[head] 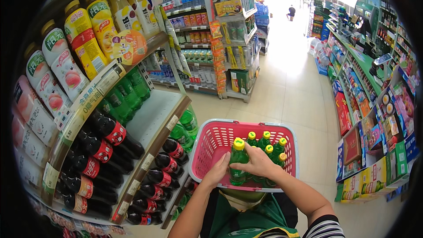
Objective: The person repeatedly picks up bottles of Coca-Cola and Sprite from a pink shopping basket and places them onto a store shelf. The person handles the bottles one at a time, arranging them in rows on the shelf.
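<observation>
A green plastic bottle with a yellow cap stands upright or nearly so at the front of a pink shopping basket. My right hand grips this bottle from the right, thumb and fingers around its upper body. Close against the bottle's left side is my left hand; whether it presses on the bottle is hard to see. Several more green bottles with yellow caps fill the basket's right half, partly hidden behind my right hand and forearm. The left part of the basket shows its pink floor.
Left of me, a shelf carries dark cola bottles, green bottles and juice bottles. Further back is a drinks rack. A green counter with boxed goods runs along the right. A person is near the bright doorway.
</observation>
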`<state>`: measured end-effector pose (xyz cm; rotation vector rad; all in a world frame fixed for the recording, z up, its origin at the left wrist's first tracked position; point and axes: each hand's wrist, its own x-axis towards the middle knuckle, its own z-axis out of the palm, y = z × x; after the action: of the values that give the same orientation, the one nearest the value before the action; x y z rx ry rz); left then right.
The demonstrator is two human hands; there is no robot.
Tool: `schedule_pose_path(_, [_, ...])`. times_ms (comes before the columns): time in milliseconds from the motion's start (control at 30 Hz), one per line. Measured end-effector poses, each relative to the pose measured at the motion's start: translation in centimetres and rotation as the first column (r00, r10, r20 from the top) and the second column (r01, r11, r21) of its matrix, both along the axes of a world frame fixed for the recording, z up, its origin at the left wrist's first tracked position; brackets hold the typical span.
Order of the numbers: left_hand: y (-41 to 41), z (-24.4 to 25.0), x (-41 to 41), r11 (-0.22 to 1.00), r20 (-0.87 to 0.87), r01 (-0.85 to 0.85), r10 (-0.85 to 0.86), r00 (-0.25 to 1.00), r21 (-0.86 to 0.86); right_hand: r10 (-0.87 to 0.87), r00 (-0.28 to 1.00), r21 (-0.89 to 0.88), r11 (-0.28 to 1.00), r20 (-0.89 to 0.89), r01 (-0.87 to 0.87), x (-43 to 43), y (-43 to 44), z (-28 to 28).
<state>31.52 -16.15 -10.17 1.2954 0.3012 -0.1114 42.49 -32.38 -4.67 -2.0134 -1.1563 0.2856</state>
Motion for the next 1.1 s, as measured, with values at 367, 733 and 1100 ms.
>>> schedule_pose_path(367, [-0.3, -0.2, -1.6, 0.998, 0.206, -0.046, 0.037, 0.978, 0.037, 0.036, 0.996, 0.041, 0.998, 0.082, -0.040, -2.7, -0.8, 2.0])
schedule_pose_path(733, [6.3, 10.7, -2.6, 0.769, 0.509, -0.631, 0.505, 0.697, 0.100, 0.126, 0.971, 0.484, 0.850, 0.201, -0.210, -1.5, 10.2, 11.4])
schedule_pose_path(1100, [16.7, 15.6, 1.6, 0.575, 0.424, -0.779, 0.789, 0.445, -0.250, 0.167, 0.905, 0.504, 0.784, 0.392, -0.363, 2.5, 25.9, 15.2])
